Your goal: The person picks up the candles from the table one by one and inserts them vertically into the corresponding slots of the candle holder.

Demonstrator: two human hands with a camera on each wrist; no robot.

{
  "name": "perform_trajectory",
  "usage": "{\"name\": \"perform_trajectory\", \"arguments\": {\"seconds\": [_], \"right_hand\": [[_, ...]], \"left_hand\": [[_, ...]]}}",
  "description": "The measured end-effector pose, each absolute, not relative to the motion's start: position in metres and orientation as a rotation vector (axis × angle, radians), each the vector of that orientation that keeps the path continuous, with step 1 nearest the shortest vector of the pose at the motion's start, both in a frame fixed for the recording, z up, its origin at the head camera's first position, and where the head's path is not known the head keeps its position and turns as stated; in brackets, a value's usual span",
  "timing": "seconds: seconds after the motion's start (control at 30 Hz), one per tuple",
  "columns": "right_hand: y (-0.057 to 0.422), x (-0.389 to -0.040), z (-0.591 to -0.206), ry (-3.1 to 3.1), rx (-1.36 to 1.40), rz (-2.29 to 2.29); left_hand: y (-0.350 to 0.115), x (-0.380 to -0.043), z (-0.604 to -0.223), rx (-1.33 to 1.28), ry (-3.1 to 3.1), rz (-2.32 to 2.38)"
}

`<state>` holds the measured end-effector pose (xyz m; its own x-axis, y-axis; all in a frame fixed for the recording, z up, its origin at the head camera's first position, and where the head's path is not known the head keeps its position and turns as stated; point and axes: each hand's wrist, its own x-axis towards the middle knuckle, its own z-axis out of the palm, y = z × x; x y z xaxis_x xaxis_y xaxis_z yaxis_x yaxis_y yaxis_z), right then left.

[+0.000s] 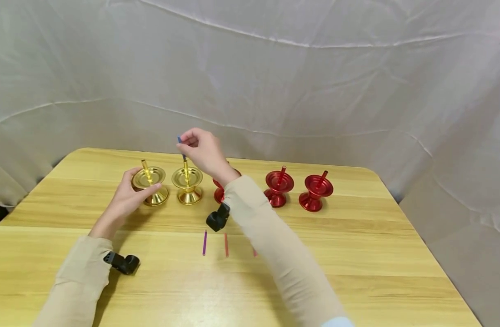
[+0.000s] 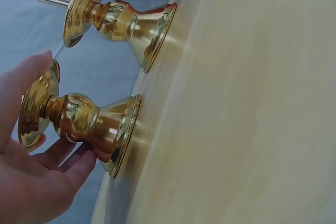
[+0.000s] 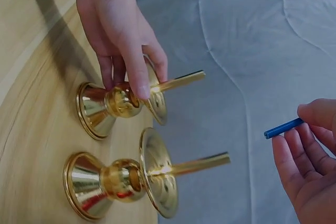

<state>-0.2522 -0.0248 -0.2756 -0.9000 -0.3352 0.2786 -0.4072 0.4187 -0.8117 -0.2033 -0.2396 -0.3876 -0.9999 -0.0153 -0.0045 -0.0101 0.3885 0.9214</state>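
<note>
My left hand (image 1: 129, 195) grips the leftmost gold candle holder (image 2: 79, 116), thumb at its dish and fingers curled beneath by the stem. That holder stands upright on the table, a thin tube rising from its dish. Beside it is a second gold candle holder (image 1: 189, 196), untouched. My right hand (image 1: 205, 152) pinches a thin blue candle (image 3: 283, 128) between thumb and fingers. In the head view the candle's lower end overlaps the top of the second holder's tube; the right wrist view shows it apart from that tube (image 3: 205, 163).
Red candle holders (image 1: 279, 182) continue the row to the right, one partly hidden behind my right forearm. Nearer me lie a purple candle (image 1: 204, 243), an orange-red candle (image 1: 226, 245) and a pink one (image 1: 255, 252) half under the sleeve. Grey cloth (image 1: 250, 81) hangs behind the table.
</note>
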Motion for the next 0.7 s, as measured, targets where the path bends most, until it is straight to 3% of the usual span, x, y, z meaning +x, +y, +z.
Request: {"name": "perform_trajectory", "arguments": {"seconds": [0.7], "right_hand": [[-0.095, -0.253, -0.275, -2.67, 0.723, 1.433]], "left_hand": [[-0.238, -0.206, -0.39, 0.035, -2.602, -1.761]]}}
